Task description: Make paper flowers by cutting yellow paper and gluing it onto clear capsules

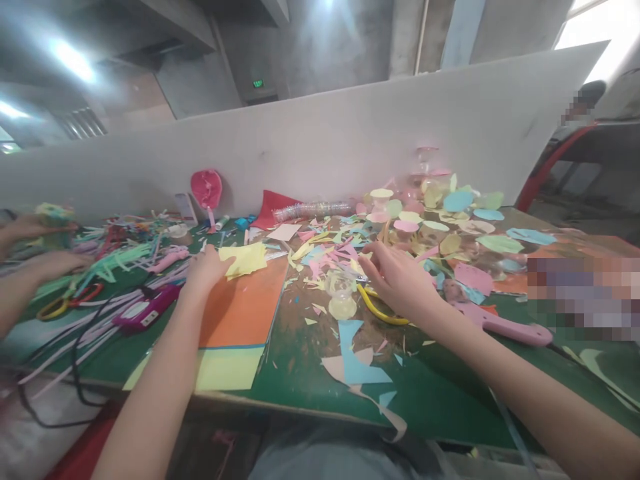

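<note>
My left hand [213,267] is closed on the edge of a small stack of yellow paper [245,260], held above an orange sheet [245,303]. Pale yellow paper [230,370] shows below the orange sheet at the table's front. My right hand [395,277] is over the paper scraps, its fingers bent and apart. Directly under it lies a pair of scissors with yellow handles [380,312], partly hidden by the hand. A clear plastic cup-like piece with a pale yellow base [343,297] stands just left of the scissors.
Cut paper circles and clear plastic pieces pile up at the back right, with a blue circle [458,201] on top. A pink glue gun [515,327] lies beside my right forearm. At left are a magenta device [145,310] with cables and another person's hands [60,267].
</note>
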Motion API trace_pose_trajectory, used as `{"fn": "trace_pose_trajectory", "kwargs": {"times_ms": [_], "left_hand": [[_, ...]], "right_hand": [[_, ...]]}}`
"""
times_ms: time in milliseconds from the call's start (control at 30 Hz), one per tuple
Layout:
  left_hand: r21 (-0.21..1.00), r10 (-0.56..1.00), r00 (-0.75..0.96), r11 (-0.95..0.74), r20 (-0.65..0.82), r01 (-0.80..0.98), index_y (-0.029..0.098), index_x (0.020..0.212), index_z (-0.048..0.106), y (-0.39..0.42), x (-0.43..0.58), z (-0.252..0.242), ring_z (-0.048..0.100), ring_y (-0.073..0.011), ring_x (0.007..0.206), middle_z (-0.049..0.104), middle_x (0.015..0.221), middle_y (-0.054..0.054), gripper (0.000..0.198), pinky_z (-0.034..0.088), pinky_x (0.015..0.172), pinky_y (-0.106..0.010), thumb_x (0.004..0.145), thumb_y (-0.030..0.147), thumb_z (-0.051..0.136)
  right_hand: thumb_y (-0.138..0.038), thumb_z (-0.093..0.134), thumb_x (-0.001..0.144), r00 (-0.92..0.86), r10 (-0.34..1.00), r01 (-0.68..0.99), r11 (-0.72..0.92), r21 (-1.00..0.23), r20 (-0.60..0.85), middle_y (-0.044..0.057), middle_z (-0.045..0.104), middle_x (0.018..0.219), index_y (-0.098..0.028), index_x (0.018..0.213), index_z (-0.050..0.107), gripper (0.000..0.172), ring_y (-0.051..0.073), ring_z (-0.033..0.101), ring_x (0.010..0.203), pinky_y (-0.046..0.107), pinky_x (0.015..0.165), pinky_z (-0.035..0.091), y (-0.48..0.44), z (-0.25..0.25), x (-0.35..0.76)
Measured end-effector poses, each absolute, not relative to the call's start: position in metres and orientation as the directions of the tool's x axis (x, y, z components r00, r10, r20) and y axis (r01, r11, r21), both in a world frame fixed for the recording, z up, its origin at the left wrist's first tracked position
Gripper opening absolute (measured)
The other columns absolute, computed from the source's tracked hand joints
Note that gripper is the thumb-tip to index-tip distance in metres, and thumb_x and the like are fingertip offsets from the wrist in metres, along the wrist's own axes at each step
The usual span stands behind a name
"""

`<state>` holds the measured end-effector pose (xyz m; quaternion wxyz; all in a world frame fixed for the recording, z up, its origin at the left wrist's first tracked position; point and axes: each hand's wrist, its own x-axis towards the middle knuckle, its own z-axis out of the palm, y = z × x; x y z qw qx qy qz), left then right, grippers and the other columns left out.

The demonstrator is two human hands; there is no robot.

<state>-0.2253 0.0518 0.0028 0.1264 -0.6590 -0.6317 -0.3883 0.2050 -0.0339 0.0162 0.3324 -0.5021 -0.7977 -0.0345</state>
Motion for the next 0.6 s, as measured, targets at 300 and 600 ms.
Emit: {"fn": "trace_pose_trajectory", "kwargs": {"times_ms": [300,600], "left_hand": [[0.222,0.805,-0.243,0.141,0.541,0.965,0.012,0.101,0.047,0.052,-0.21,0.003,0.06,-0.0436,0.107,0.066,0.102,-0.023,0.03,0.044,0.088,-0.057,0.074,0.016,0.059],[0.15,0.817,-0.225,0.171,0.53,0.974,0.009,0.104,0.058,0.05,-0.189,0.017,0.064,-0.0307,0.094,0.069,0.099,-0.018,0.026,0.049,0.085,-0.039,0.083,0.018,0.047]], "right_hand": [[-0.027,0.035,0.1,-0.319,0.72,0.857,0.497,-0.136,0.616,0.006,0.069,0.078,-0.019,0.088,0.06,0.029,0.021,0.063,0.072,0.029,0.062,0.037,-0.031,0.021,0.215],[-0.034,0.03,0.102,-0.268,0.641,0.959,0.251,0.134,0.719,0.007,0.068,0.083,-0.02,0.092,0.059,0.033,0.023,0.065,0.077,0.033,0.065,0.042,-0.099,0.028,0.313]]}}
